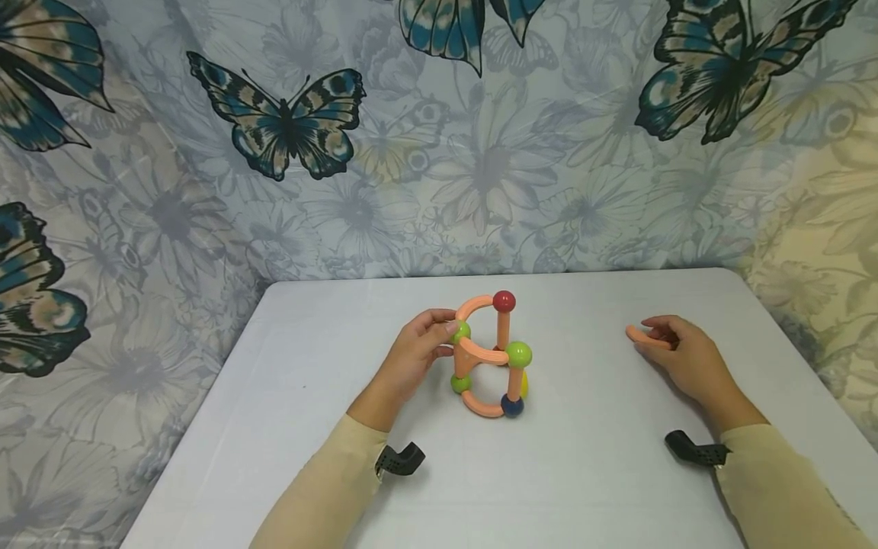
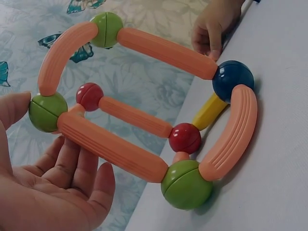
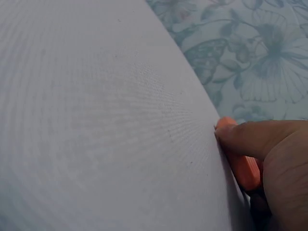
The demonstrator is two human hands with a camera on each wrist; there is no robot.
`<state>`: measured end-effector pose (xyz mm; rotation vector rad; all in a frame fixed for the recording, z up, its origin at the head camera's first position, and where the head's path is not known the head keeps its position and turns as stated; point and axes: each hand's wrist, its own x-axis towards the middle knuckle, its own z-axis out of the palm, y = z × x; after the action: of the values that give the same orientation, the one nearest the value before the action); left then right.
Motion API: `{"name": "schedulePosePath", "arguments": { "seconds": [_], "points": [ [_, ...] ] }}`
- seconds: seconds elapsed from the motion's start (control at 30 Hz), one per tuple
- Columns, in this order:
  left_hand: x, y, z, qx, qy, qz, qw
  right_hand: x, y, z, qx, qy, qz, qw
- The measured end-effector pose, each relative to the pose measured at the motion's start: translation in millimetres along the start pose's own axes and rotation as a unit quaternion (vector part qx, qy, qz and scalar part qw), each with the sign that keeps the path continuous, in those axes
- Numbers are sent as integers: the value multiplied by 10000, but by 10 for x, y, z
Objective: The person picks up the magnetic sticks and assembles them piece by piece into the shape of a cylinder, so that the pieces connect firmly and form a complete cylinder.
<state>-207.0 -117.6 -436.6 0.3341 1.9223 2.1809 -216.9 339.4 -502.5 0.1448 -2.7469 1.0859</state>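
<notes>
The left hand (image 1: 418, 352) steadied the light, rigid rod-and-ball frame (image 1: 490, 357) on the table (image 1: 590, 473) with relaxed fingers; it likely separates at joints. The right hand (image 1: 675, 352) pinched a loose peach rod (image 1: 645, 338) beside it.

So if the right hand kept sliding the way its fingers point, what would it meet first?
The right hand, holding a peach curved plastic rod, points left across the white table. Bare tabletop comes first; the ball-and-rod toy frame lies roughly in that line, though depth is unclear.
</notes>
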Motion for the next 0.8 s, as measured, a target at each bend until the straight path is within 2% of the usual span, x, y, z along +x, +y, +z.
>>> {"name": "schedulePosePath", "arguments": {
  "seconds": [0.2, 0.43, 0.53, 0.63, 0.8],
  "points": [
    [16, -14, 21, -36, 6, -117, 9999, -10, -76, -12, -380, 223, 130, 9989],
    [6, -14, 30, -25, 62, -151, 9999, -30, -168, -40, -168, 147, 299, 9993],
    [2, -13, 38, -38, 75, -145, 9999, -38, -211, -63, 111, -21, 254, 9996],
    [1, -18, 49, -70, 93, -155, 9998, -46, -284, -86, 629, -265, 246, 9974],
    [15, -40, 64, -71, 73, -144, 9998, -63, -488, -55, 1669, -702, 332, 9829]
  ]
}}
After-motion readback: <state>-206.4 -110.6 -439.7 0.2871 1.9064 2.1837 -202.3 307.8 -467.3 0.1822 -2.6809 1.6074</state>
